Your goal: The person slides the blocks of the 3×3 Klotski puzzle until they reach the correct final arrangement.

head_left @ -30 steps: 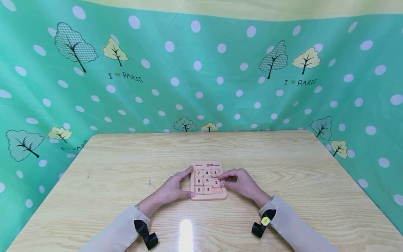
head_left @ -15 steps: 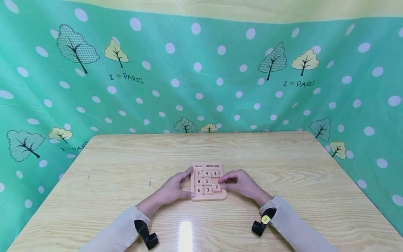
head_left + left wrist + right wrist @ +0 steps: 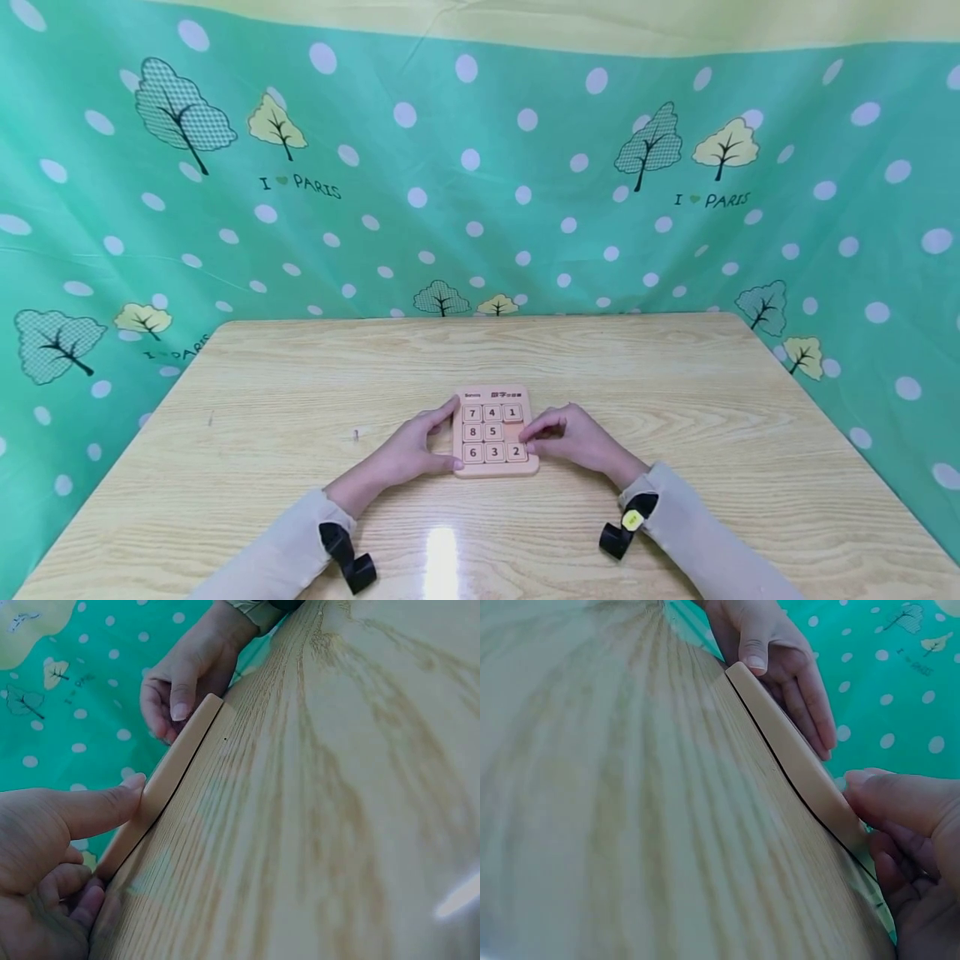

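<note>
A pale pink number slide puzzle (image 3: 498, 472) lies flat on the table. Its tiles read 7, 4, 1 across the top, then 8 and 5, then 6, 3, 2 along the bottom. The gap (image 3: 512, 432) is at the right of the middle row. My left hand (image 3: 411, 443) grips the frame's left side, thumb by the lower corner and a fingertip by the upper one. At the right edge, my right hand (image 3: 567, 435) has its fingers curled, thumb and forefinger at the number 2 tile (image 3: 515, 452). Both wrist views show the frame's side edge (image 3: 166, 780).
The wooden table (image 3: 300, 358) carries the puzzle, with a bright light reflection (image 3: 441, 562) in front of it. A small dark mark (image 3: 356, 434) shows left of the left hand. A green dotted curtain (image 3: 480, 208) hangs behind and along the sides.
The 2 tile has slid toward the person, from the middle row into the bottom right corner, with the right hand's fingertips following slightly downward. The left hand keeps its hold.
</note>
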Demonstrator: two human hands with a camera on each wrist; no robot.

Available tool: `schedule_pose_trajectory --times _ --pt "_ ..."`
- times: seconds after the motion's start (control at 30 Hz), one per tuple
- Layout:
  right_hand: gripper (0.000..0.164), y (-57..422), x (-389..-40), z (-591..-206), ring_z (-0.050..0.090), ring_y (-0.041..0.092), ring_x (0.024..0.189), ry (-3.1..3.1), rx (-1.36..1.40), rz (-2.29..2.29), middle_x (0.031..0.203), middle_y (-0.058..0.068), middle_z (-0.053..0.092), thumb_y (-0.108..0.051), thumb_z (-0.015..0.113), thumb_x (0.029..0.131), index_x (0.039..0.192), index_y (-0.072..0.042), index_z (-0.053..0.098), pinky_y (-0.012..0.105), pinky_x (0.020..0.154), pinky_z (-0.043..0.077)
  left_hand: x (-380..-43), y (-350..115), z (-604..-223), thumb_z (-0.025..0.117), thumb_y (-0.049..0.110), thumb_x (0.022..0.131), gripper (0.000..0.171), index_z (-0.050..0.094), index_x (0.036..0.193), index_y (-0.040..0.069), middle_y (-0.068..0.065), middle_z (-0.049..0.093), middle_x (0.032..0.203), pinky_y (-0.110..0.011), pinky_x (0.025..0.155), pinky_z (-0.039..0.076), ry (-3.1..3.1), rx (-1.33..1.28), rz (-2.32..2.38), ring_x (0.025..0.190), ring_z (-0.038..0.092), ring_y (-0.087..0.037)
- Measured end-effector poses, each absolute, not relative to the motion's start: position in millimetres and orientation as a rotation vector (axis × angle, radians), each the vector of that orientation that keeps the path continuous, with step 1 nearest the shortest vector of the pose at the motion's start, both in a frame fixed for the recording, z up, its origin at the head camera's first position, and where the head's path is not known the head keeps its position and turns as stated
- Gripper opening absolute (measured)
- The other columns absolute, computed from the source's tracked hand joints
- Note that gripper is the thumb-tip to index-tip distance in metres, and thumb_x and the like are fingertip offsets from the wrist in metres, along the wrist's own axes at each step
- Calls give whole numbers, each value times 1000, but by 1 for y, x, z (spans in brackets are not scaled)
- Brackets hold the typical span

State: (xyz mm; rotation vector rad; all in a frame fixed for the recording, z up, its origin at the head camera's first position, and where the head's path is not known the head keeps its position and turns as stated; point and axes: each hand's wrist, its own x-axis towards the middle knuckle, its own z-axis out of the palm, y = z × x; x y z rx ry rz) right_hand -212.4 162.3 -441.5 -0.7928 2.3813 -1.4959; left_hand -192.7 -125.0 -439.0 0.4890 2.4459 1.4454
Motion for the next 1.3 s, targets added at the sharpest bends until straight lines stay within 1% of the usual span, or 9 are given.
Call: schedule_pose_trajectory --times 0.07,0.17,0.33,0.57,0.73,0.8,0.97,1.17,1.3 --pt "17 160 -210 -437 62 13 87 2406 -771 -1494 97 9 71 -9 73 81 97 -3 73 21 74 49 -193 -125 -439 82 21 70 96 27 149 12 -12 31 151 -49 112 24 2440 488 1451 131 36 -39" --pt "19 158 -209 -435 61 12 85 2433 -733 -1508 97 7 71 -13 73 81 98 -5 73 22 73 48 -192 -126 -439 82 20 71 95 28 149 12 -12 31 151 -49 112 24 2430 479 1464 132 36 -38" --pt "23 157 -213 -442 60 14 86 2479 -661 -1543 98 3 70 -20 73 82 102 -10 72 23 74 48 -192 -125 -438 82 21 71 96 26 149 12 -11 30 152 -49 113 23 2434 488 1449 132 36 -38" --pt "23 152 -219 -444 60 15 86 2543 -551 -1604 99 4 70 -17 72 81 103 -8 72 24 73 49 -192 -125 -438 82 22 71 96 26 149 12 -12 31 151 -49 112 24 2448 483 1430 131 36 -39" --pt "24 148 -224 -443 58 15 84 2560 -493 -1598 97 6 69 -14 73 80 103 -7 71 23 73 48 -193 -124 -439 82 22 70 97 27 149 11 -13 31 151 -52 113 20 2446 489 1442 131 36 -39" --pt "25 146 -226 -442 57 15 83 2566 -479 -1594 97 8 69 -12 73 80 104 -5 71 22 72 48 -193 -125 -439 82 22 70 97 27 149 11 -12 31 151 -52 113 20 2450 486 1440 131 36 -39" --pt "26 143 -229 -442 57 18 84 2576 -443 -1578 100 12 68 -5 71 81 106 0 69 24 73 49 -193 -125 -439 82 22 70 97 27 149 12 -12 31 151 -50 112 23 2458 480 1434 130 38 -40" --pt "26 143 -231 -443 58 16 84 2574 -465 -1595 101 9 69 -9 72 80 106 -4 70 23 73 49 -193 -125 -439 82 23 70 97 27 149 12 -12 32 151 -50 112 23 2467 489 1423 129 39 -39" --pt "25 145 -230 -442 59 17 84 2554 -494 -1616 100 8 69 -10 73 80 105 -6 71 24 73 50 -193 -124 -440 82 24 71 96 27 149 12 -11 32 151 -50 112 23 2460 496 1423 130 38 -39"
